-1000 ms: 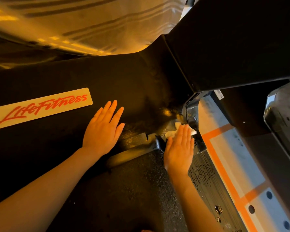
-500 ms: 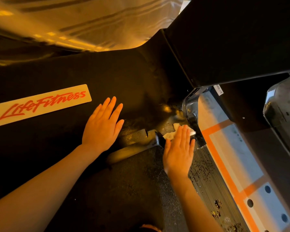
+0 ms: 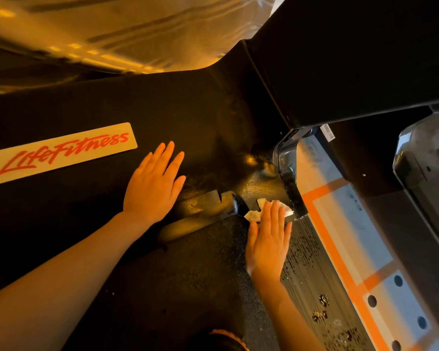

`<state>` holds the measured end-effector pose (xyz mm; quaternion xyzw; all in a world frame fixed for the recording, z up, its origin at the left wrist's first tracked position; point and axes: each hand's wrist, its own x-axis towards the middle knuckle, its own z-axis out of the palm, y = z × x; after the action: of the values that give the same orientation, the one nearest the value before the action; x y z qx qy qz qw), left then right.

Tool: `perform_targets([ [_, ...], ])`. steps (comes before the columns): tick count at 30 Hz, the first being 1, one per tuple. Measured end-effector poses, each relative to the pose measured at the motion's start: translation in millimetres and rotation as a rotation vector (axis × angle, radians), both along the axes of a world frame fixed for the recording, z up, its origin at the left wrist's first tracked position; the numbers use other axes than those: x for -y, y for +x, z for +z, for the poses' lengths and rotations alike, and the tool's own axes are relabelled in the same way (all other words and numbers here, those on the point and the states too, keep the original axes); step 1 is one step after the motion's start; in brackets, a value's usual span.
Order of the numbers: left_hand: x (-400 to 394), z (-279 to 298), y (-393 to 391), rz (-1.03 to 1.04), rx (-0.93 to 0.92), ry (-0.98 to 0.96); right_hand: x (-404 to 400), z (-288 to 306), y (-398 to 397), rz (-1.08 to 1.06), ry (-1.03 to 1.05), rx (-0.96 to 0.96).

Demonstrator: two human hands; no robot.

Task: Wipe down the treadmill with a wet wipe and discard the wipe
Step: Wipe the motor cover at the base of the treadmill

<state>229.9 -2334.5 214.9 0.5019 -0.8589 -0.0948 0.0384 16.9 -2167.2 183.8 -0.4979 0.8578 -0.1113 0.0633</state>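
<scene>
Pressing flat with straight fingers, the right hand (image 3: 269,239) holds a white wipe (image 3: 257,212) against the treadmill (image 3: 213,117) at the front right corner of the belt (image 3: 200,274). The wipe shows beyond and to the left of the fingertips, crumpled, touching the black cover. To the right of this hand runs a ribbed side rail (image 3: 312,274), with floor tape (image 3: 340,264) in orange beyond it. The left hand (image 3: 153,183) lies flat and spread on the cover, well left of the wipe, gripping nothing. Just left of it, a pale label (image 3: 58,153) reads "LifeFitness" in red script.
</scene>
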Motion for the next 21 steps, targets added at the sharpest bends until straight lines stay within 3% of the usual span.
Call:
perform_targets([
  [11, 1, 0, 1, -0.008, 0.022, 0.006, 46, 0, -4, 0.262, 0.022, -0.129],
  [21, 1, 1, 1, -0.010, 0.009, 0.008, -1, -5, -3, 0.083, 0.075, -0.108],
])
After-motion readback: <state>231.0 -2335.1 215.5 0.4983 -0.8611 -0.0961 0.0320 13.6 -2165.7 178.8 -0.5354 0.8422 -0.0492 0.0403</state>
